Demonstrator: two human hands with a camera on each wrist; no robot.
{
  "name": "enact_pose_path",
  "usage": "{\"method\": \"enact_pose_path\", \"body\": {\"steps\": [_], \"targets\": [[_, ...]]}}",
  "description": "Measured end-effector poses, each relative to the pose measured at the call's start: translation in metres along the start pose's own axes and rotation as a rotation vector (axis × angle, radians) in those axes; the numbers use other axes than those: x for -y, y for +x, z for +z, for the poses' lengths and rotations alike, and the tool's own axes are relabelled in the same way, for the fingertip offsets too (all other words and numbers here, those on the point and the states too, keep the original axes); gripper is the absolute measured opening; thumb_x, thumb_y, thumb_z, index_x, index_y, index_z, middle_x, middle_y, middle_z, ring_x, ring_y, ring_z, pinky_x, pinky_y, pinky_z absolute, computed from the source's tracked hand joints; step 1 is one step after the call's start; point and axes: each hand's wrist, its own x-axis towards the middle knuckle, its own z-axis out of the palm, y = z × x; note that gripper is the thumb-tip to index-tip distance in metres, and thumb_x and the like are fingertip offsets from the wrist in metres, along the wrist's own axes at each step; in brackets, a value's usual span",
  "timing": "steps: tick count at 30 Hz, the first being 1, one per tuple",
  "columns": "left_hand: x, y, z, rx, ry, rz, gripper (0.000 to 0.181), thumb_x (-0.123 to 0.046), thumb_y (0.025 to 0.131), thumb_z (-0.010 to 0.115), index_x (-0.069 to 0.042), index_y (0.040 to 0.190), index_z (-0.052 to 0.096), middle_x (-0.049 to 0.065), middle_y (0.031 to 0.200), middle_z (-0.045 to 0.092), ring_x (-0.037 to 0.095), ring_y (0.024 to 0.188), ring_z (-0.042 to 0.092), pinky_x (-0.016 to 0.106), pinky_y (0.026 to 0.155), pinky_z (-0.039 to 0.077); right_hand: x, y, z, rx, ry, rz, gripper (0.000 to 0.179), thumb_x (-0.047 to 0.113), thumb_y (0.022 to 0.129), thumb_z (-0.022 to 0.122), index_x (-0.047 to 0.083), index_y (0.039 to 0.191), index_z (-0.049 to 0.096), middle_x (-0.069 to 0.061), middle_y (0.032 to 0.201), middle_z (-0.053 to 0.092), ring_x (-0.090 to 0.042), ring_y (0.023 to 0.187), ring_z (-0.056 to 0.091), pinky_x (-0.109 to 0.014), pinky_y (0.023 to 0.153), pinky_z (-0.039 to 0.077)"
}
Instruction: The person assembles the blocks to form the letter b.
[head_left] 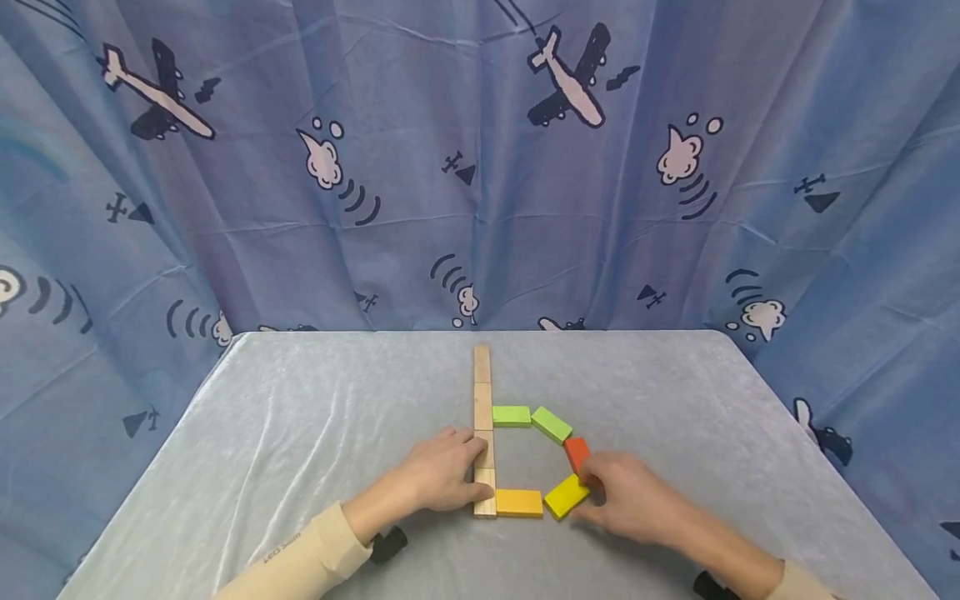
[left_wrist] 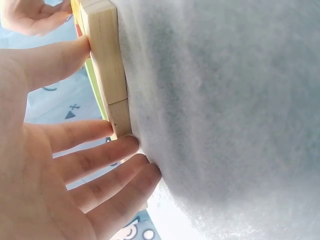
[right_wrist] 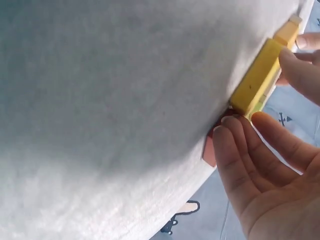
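Several plain wooden blocks [head_left: 482, 406] lie end to end in a straight upright line as seen in the head view. My left hand [head_left: 447, 471] rests along their left side near the bottom, fingers spread and fairly straight, its thumb touching the lowest wooden block [left_wrist: 106, 55]. On the right, my right hand [head_left: 630, 496] pinches a bright yellow block [head_left: 566, 497] between thumb and fingers. That block lies slanted between a red block [head_left: 577, 452] and an orange-yellow block [head_left: 519, 503]. The right fingertips overlap the red block in the right wrist view.
Two light green blocks, one straight [head_left: 512, 417] and one slanted [head_left: 552, 425], continue the curve from the wooden line to the red block. A pale grey cloth [head_left: 322, 433] covers the table. Behind it hangs a blue curtain [head_left: 420, 108] with airplane prints.
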Motion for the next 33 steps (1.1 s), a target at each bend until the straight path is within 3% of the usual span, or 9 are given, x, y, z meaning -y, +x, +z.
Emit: {"method": "enact_pose_path", "body": {"steps": [8,14,19,28,33], "targets": [[0.000,0.000,0.000,0.003,0.004,-0.004,0.064,-0.056,0.089,0.071,-0.013,0.136,0.062,0.001,0.124,0.061,0.021,0.113,0.056,0.041,0.082,0.054,0.007,0.002,0.009,-0.051,-0.054,0.047,0.036,0.037,0.073,0.092,0.016,0.086,0.065,0.008,0.079,0.056,-0.008,0.071,0.049,-0.027,0.064,0.046],[0.001,-0.001,0.000,0.006,0.001,-0.014,0.065,-0.056,0.090,0.070,-0.013,0.137,0.061,0.001,0.126,0.061,0.022,0.116,0.056,0.042,0.084,0.054,0.009,0.008,0.009,-0.035,-0.039,0.096,0.035,0.036,0.074,0.092,0.015,0.088,0.066,0.007,0.079,0.057,-0.010,0.071,0.049,-0.029,0.064,0.046],[0.002,-0.001,0.000,0.005,-0.012,-0.023,0.065,-0.056,0.090,0.070,-0.013,0.138,0.060,0.002,0.129,0.061,0.023,0.119,0.056,0.045,0.086,0.054,0.009,0.010,0.009,-0.037,-0.044,0.087,0.034,0.036,0.074,0.091,0.016,0.087,0.066,0.008,0.078,0.056,-0.010,0.070,0.048,-0.029,0.063,0.044],[0.012,0.001,-0.002,-0.026,-0.241,-0.043,0.051,-0.045,0.093,0.070,-0.007,0.128,0.064,0.005,0.117,0.066,0.019,0.104,0.061,0.040,0.087,0.053,0.013,0.012,0.000,-0.070,-0.036,0.119,0.027,0.028,0.080,0.088,0.019,0.081,0.062,0.007,0.074,0.052,-0.012,0.067,0.046,-0.029,0.059,0.040],[0.018,-0.003,-0.003,-0.116,-0.336,-0.067,0.044,-0.035,0.097,0.068,-0.004,0.129,0.065,0.011,0.120,0.068,0.027,0.110,0.065,0.046,0.090,0.054,0.011,0.012,-0.009,-0.132,-0.004,0.099,0.016,0.022,0.086,0.082,0.019,0.085,0.067,0.009,0.075,0.055,-0.010,0.067,0.049,-0.026,0.057,0.044]]}}
